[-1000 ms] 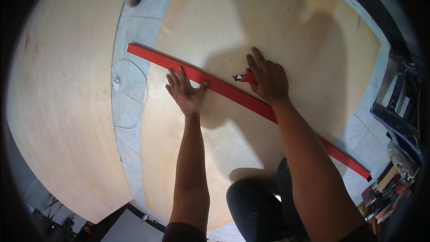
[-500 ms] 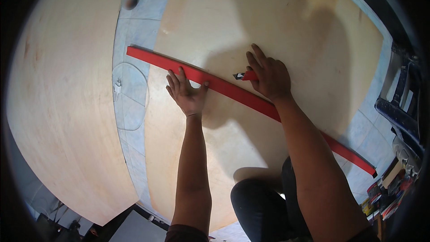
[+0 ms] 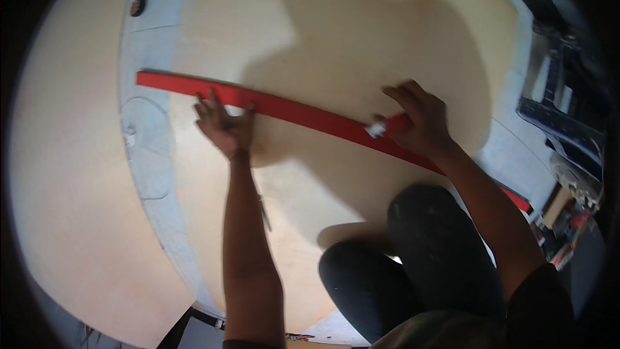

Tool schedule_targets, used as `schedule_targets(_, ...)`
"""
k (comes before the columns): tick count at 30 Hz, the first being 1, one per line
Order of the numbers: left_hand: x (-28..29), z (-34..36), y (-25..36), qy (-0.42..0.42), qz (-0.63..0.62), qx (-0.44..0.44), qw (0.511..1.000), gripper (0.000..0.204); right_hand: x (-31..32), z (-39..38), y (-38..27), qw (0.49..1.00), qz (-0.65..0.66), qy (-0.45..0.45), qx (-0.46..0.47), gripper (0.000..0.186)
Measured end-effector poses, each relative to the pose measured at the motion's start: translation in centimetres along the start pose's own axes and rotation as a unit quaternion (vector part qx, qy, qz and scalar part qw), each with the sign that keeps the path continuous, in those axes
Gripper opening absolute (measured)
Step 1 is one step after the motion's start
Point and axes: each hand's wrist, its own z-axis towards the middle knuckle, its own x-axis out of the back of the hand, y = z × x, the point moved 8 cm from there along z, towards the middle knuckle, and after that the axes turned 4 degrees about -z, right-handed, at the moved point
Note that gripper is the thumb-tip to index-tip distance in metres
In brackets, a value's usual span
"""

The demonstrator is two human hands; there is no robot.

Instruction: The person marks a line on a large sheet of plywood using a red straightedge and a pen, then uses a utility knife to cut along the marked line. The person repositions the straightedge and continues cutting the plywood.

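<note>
A long red bar-shaped straightedge point(image 3: 303, 115) lies slantwise across a large pale plywood sheet point(image 3: 323, 200). My left hand point(image 3: 224, 126) rests on the bar's left part, fingers spread, the fingertips and thumb touching its red face. In my right hand point(image 3: 423, 119) is a red utility knife point(image 3: 395, 125), gripped with the fingers closed around its handle. Its pale front end points left, at the bar's upper edge; blur hides the blade, and I cannot tell whether it touches the wood. My right forearm covers part of the bar's right end.
Another plywood sheet point(image 3: 77, 174) stretches along the left. Between the sheets, a tiled floor strip holds a thin cable point(image 3: 169, 178) and a small dark round object point(image 3: 137, 6). A thin dark stick point(image 3: 265, 214) lies beside my left forearm. Dark blue metal legs point(image 3: 558, 116) stand at right, above assorted tools.
My right hand has moved right along the bar, bringing the knife from above the bar to its edge. The view has shifted, and the bar, with my left hand on it, appears farther left.
</note>
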Motion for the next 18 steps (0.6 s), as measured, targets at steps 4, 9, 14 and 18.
schedule_targets(4, -1.4, -0.1, -1.5, 0.011, 0.044, -0.037, 0.998, 0.104, 8.4, -15.2, 7.8, 0.987, -0.051, -0.02, -0.15, 0.071)
schedule_targets(9, -1.5, -0.1, -2.0, 0.025, -0.048, -0.043, 0.998, 0.088, 11.0, -31.4, 13.4, 0.945, -0.166, -0.139, -0.247, 0.079)
schedule_targets(14, -0.4, 0.2, -2.1, 0.029, -0.089, -0.034, 0.995, 0.083, 9.1, -34.0, 14.5, 0.933, -0.173, -0.095, -0.3, 0.076)
schedule_targets(18, 0.3, 0.4, -0.5, 0.026, -0.099, -0.016, 0.995, 0.08, 8.6, -34.8, 15.0, 0.935, -0.194, -0.069, -0.288, 0.071)
